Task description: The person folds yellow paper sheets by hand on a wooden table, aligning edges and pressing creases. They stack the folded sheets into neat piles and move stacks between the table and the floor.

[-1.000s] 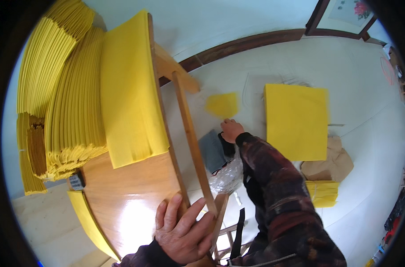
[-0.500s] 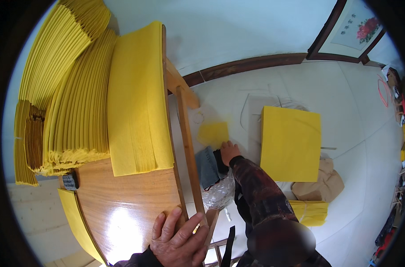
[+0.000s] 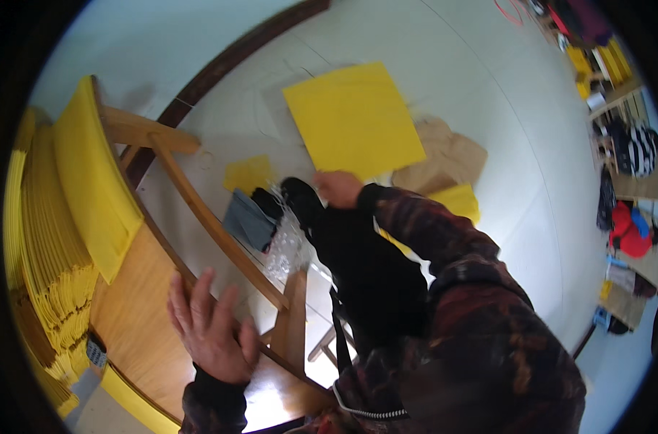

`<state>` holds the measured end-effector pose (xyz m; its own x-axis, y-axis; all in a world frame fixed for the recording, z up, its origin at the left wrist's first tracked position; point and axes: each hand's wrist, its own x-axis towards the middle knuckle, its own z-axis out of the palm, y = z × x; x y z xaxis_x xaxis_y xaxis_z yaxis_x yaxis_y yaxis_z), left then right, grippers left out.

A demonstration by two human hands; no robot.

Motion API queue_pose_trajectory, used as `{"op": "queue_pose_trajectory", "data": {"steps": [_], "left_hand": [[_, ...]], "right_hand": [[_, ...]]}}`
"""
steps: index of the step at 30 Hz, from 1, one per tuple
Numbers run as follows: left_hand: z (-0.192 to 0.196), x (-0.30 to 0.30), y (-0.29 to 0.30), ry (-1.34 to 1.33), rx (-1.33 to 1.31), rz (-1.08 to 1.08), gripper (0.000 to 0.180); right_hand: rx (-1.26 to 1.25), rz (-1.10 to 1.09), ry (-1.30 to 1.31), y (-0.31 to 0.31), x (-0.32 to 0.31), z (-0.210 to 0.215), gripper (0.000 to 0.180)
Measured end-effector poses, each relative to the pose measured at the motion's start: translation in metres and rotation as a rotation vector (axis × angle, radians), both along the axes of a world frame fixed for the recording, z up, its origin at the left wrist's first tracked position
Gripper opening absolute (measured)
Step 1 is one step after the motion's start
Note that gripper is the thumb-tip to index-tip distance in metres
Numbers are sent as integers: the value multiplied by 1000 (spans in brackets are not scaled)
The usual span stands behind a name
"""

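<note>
Left hand [image 3: 219, 334] spread over table [image 3: 137, 307]; right hand [image 3: 339, 189] curled, grip unclear; crinkled clear plastic [image 3: 287, 253], contents unclear.

Sheets [image 3: 61, 210] are piled on the left of the tabletop [image 3: 137, 304]. Another stack [image 3: 354, 119] is placed on the floor [image 3: 520, 217], to the right.

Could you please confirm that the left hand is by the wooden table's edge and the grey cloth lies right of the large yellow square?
Not quite: the head view shows the grey cloth left of the large yellow square; the left hand is by the edge of the wooden table.
</note>
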<state>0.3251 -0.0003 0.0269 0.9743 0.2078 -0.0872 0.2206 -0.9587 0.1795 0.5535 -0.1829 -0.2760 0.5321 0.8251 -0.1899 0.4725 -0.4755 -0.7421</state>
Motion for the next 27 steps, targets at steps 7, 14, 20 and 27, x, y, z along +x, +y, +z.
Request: {"op": "queue_pose_trajectory", "data": {"steps": [7,14,20,27], "left_hand": [[-3,2,-3,-81,39,-48,30],[-3,1,-3,-59,41,-27,29],[0,2,-4,-9,37,2,30],[1,1,-4,-9,-4,14,31]], "right_hand": [[-623,-835,45,-232,-61,0,37],[-766,-1076,107,-254,-81,-30,47],[-804,-1205,144,-279,-64,-53,35],[-1144,-704,70,-312,-55,-129,36]]}}
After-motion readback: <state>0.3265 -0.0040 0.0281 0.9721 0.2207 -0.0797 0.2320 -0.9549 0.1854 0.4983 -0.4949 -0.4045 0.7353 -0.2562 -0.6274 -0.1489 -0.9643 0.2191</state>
